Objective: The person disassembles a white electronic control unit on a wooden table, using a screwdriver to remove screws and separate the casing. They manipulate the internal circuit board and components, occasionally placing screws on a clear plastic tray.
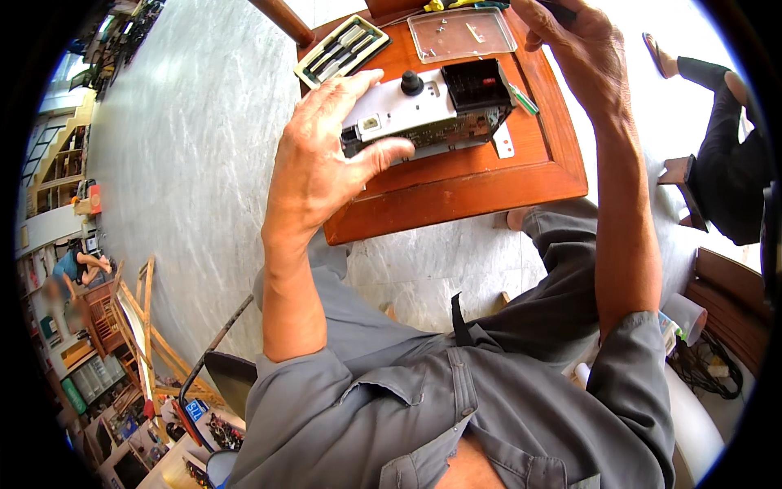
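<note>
My left hand (324,155) is closed round the left end of an electronic unit (428,114) with a white top, black knob, exposed circuit board and black housing at the right end. The unit lies on a wooden stool or small table (440,208). At the top edge my right hand (582,57) is raised, fingers curled on a dark object (558,11) that is partly cut off. A case of small tools (342,50) sits behind the unit, beside a clear tray (461,34) with small parts. A green-handled tool (524,99) and metal bracket (503,142) lie at its right.
Yellow-handled tools (440,5) are at the back. A seated person in dark trousers (729,171) is at the right, above coiled cables (709,367). At left are another person (73,273), shelves (57,171), a wooden frame (142,326) and a chair (224,383).
</note>
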Demonstrator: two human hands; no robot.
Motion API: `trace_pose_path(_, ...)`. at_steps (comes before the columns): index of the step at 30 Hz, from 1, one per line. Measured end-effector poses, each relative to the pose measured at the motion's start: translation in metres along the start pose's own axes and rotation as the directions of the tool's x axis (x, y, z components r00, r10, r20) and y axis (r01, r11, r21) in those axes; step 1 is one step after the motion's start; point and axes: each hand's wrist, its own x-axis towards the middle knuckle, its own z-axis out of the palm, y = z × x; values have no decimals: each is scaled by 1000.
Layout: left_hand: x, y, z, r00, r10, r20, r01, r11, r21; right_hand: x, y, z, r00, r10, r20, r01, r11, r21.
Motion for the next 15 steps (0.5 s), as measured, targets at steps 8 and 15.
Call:
trace_pose_path(8, -4, -9, 16, 987, 122, -106, -105, 983, 153, -42, -7, 8, 997, 66, -35, -65, 997, 31)
trace_pose_path(15, 1, -14, 22, 983, 102, -150, -85, 990, 113, -52, -6, 12, 990, 139, -28, -132, 975, 180)
